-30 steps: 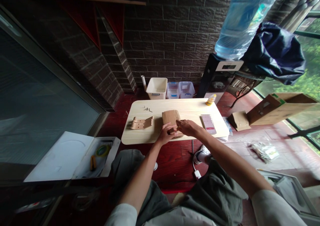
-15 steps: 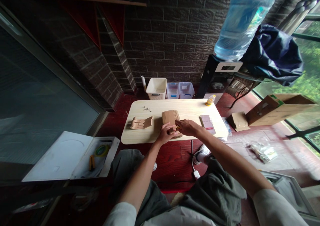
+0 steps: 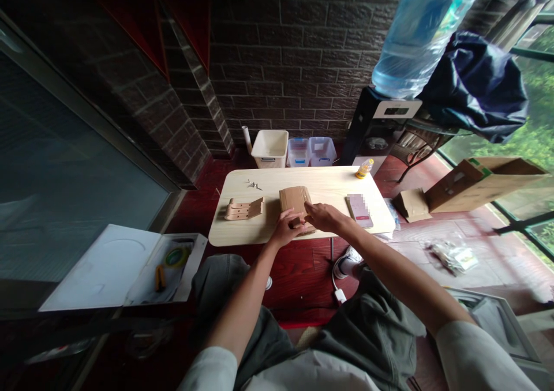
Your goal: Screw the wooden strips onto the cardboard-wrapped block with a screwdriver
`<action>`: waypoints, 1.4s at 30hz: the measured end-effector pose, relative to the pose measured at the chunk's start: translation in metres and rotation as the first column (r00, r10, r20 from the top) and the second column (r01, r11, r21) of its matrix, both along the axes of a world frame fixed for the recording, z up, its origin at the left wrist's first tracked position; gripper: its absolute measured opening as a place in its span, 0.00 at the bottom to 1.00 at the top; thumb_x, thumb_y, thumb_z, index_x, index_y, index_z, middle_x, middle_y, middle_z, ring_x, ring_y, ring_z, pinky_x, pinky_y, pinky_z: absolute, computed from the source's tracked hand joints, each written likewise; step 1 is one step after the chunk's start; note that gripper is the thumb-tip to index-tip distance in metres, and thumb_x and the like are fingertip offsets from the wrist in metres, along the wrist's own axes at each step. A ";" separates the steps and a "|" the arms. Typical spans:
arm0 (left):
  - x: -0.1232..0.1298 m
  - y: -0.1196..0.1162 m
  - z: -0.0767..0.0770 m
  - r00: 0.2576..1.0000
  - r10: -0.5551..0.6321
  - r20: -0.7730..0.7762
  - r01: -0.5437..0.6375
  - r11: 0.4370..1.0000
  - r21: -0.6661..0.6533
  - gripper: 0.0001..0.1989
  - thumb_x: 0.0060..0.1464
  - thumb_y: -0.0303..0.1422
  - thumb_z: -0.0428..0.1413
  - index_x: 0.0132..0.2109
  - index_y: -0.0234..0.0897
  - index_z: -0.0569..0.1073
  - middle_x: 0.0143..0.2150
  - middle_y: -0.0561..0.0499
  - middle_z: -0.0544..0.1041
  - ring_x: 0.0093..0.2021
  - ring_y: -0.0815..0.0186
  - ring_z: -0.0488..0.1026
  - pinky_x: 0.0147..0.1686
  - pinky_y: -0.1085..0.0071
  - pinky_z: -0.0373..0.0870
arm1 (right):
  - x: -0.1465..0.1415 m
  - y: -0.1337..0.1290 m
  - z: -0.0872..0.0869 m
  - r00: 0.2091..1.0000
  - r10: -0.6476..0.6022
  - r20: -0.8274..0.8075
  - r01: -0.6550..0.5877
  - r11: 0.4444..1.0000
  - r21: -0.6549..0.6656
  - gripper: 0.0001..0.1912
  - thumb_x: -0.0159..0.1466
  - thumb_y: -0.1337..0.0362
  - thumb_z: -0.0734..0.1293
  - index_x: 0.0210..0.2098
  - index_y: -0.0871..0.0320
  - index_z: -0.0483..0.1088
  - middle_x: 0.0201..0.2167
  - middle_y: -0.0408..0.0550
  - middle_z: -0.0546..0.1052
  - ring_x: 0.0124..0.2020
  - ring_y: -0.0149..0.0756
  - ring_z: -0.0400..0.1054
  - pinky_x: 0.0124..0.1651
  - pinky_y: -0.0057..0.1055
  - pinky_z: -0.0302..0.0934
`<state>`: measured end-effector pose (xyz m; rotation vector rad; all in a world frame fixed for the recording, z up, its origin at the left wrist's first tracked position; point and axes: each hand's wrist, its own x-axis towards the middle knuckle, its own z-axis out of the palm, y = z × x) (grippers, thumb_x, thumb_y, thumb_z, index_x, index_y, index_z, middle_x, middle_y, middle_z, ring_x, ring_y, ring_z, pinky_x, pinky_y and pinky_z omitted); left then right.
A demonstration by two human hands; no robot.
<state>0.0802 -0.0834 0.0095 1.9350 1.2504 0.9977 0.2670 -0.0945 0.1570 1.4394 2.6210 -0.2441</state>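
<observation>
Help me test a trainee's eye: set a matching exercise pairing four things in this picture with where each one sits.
Things:
1. Curved wooden pieces
2. Small screws
3. Corrugated cardboard block
4. White plastic bin

Places:
A. On the red floor against the brick wall
B. At the left hand and right hand
C. Left end of the tabletop
D. Close to the tabletop's far edge

Pairs: 1-C, 2-D, 3-B, 4-A
</observation>
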 end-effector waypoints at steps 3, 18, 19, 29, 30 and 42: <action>0.001 0.000 0.000 1.000 -0.010 0.000 0.010 1.000 -0.007 0.25 0.49 0.39 0.66 0.55 0.41 0.76 0.45 0.45 0.81 0.67 0.52 0.61 0.65 0.54 0.59 | 0.002 0.000 0.004 0.999 0.025 0.022 -0.025 1.000 0.001 0.18 0.71 0.62 0.57 0.58 0.63 0.58 0.45 0.60 0.79 0.44 0.45 0.75 0.39 0.32 0.62; 0.000 0.001 -0.001 1.000 -0.027 0.001 0.027 1.000 -0.012 0.24 0.50 0.39 0.66 0.55 0.42 0.76 0.46 0.45 0.80 0.68 0.52 0.59 0.67 0.53 0.58 | 0.002 0.006 -0.002 0.999 0.044 -0.014 -0.044 0.999 0.006 0.15 0.72 0.62 0.56 0.56 0.62 0.59 0.43 0.59 0.79 0.42 0.44 0.75 0.36 0.30 0.59; 0.000 0.001 -0.001 1.000 -0.029 0.001 0.029 0.999 -0.012 0.24 0.50 0.39 0.65 0.55 0.42 0.76 0.45 0.45 0.80 0.69 0.52 0.58 0.67 0.53 0.58 | 0.001 0.006 -0.003 0.999 0.036 -0.005 -0.036 0.999 0.009 0.16 0.72 0.62 0.56 0.56 0.62 0.59 0.43 0.60 0.79 0.42 0.45 0.75 0.36 0.31 0.59; 0.001 0.000 -0.004 1.000 0.025 0.011 -0.025 1.000 -0.008 0.23 0.47 0.39 0.67 0.52 0.40 0.78 0.51 0.43 0.78 0.67 0.52 0.62 0.65 0.55 0.60 | 0.003 0.000 0.015 0.998 0.069 0.000 -0.069 0.998 -0.006 0.15 0.70 0.63 0.59 0.55 0.58 0.62 0.45 0.55 0.79 0.43 0.43 0.75 0.37 0.29 0.59; 0.001 0.001 -0.005 1.000 0.026 0.013 -0.026 1.000 -0.003 0.24 0.47 0.39 0.67 0.52 0.40 0.78 0.52 0.43 0.77 0.66 0.52 0.62 0.65 0.55 0.61 | 0.003 0.000 0.015 0.997 0.072 0.001 -0.072 0.997 0.002 0.14 0.70 0.64 0.58 0.54 0.57 0.62 0.45 0.55 0.79 0.43 0.42 0.75 0.36 0.29 0.59; 0.000 0.001 -0.011 1.000 0.026 0.015 -0.026 1.000 -0.008 0.24 0.47 0.39 0.67 0.52 0.41 0.78 0.59 0.42 0.71 0.67 0.52 0.62 0.65 0.56 0.61 | -0.004 0.001 0.004 0.998 0.061 0.026 -0.061 0.998 -0.003 0.16 0.72 0.62 0.56 0.55 0.64 0.59 0.43 0.62 0.78 0.42 0.45 0.75 0.37 0.31 0.61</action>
